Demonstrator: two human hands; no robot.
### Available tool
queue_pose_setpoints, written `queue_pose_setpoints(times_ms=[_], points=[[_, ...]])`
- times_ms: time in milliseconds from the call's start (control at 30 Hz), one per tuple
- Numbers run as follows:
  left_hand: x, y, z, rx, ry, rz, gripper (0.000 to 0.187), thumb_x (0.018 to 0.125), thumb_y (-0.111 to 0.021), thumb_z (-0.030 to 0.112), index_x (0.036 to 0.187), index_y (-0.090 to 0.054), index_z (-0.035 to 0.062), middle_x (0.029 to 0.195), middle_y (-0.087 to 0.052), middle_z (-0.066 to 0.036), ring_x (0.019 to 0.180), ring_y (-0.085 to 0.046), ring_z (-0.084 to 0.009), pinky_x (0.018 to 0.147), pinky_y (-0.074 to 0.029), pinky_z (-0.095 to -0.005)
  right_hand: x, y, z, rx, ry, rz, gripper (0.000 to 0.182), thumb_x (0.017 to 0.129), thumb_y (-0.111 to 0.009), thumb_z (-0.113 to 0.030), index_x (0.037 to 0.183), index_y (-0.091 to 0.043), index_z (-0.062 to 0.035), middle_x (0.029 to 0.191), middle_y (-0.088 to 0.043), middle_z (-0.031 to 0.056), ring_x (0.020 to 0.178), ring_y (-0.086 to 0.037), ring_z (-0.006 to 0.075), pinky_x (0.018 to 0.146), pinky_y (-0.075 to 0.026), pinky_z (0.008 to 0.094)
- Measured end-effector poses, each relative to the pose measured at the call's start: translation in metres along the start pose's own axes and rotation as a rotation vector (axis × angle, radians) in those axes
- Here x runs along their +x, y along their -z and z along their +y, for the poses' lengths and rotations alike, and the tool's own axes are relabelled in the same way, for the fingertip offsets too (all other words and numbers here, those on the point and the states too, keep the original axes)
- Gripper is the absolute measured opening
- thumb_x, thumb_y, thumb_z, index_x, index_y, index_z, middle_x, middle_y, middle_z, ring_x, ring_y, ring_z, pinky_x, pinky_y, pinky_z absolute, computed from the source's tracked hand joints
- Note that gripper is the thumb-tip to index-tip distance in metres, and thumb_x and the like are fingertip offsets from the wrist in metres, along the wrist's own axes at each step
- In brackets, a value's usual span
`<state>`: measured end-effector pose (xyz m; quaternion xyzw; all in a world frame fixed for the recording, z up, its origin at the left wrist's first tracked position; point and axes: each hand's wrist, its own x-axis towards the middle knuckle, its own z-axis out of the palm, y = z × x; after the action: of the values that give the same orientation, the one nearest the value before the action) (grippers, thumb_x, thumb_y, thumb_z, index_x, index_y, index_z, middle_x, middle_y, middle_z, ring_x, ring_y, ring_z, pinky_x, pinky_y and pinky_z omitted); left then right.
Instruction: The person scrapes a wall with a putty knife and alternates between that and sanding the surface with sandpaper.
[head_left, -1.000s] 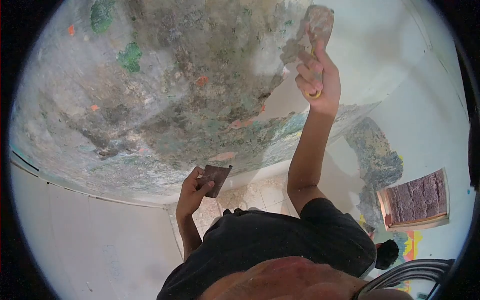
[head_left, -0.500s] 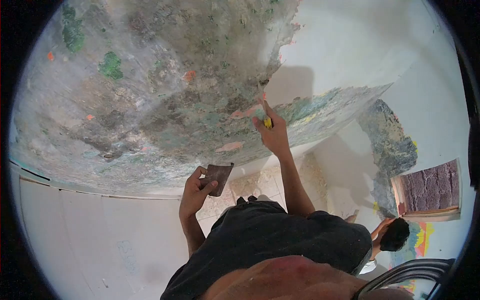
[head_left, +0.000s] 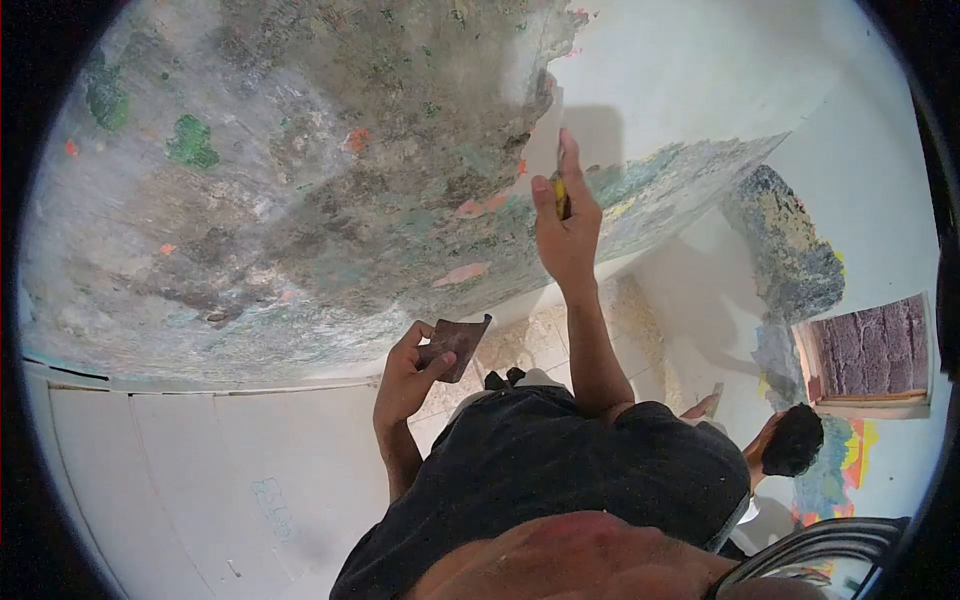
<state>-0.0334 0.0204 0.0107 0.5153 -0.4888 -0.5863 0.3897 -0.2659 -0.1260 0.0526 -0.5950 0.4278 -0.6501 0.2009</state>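
Note:
My right hand is closed around the yellow handle of a putty knife, index finger stretched along it. The blade points up at the wall, close to the ragged edge between bare grey plaster and white coating. Lower down, my left hand pinches a stiff dark-brown sheet with a curled corner, which looks like sandpaper. It is held in front of me, apart from the putty knife. The patchy wall shows grey, green and orange spots.
Another person is low on the right, near a small opening with brick behind it. A hand there holds a small flat tool. White panels line the left. Tiled floor shows below the wall, and cables run at the lower right.
My right hand and the putty knife have moved up and right along the ragged edge. My left hand with the brown sheet has shifted slightly right and up.

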Motion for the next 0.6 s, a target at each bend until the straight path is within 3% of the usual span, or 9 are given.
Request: queue_pose_setpoints(times_ms=[267,367,500,600], points=[[-0.012,0.014,-0.006,-0.077,0.015,0.072,0.024,0.09,-0.066,0.003,0.103,-0.046,0.0043,0.087,-0.07,-0.009,0.08,-0.062,-0.0083,0.073,-0.05,-0.0264,0.01,-0.02,-0.013,-0.008,-0.126,0.006,0.055,0.1,-0.056,-0.018,0.149,-0.036,-0.0005,0.087,-0.059,-0.0005,0.063,-0.036,0.0034,0.055,-0.034,0.0202],[-0.013,0.015,-0.005,-0.087,0.016,0.099,0.023,0.09,-0.066,0.002,0.103,-0.046,0.0045,0.087,-0.07,-0.009,0.08,-0.062,-0.0081,0.072,-0.049,-0.026,0.01,-0.026,-0.006,0.077,-0.105,0.032,0.055,0.1,-0.057,-0.019,0.149,-0.037,-0.003,0.081,-0.057,-0.0011,0.063,-0.035,0.0034,0.054,-0.032,0.0203],[-0.016,0.016,-0.002,-0.091,0.034,0.099,0.023,0.091,-0.065,0.001,0.103,-0.046,0.0044,0.087,-0.07,-0.009,0.079,-0.061,-0.008,0.072,-0.049,-0.0255,0.008,-0.034,-0.006,0.051,-0.073,0.08,0.055,0.099,-0.059,-0.018,0.148,-0.039,-0.0019,0.069,-0.045,-0.0045,0.062,-0.033,0.0032,0.052,-0.03,0.0199],[-0.017,0.017,-0.002,-0.056,0.048,0.132,0.023,0.09,-0.065,0.0,0.102,-0.046,0.004,0.088,-0.07,-0.01,0.079,-0.062,-0.0083,0.071,-0.049,-0.0256,0.017,-0.03,-0.009,0.004,-0.11,0.067,0.055,0.098,-0.061,-0.017,0.147,-0.04,-0.0005,0.072,-0.049,-0.0036,0.062,-0.033,0.0034,0.052,-0.031,0.02]])
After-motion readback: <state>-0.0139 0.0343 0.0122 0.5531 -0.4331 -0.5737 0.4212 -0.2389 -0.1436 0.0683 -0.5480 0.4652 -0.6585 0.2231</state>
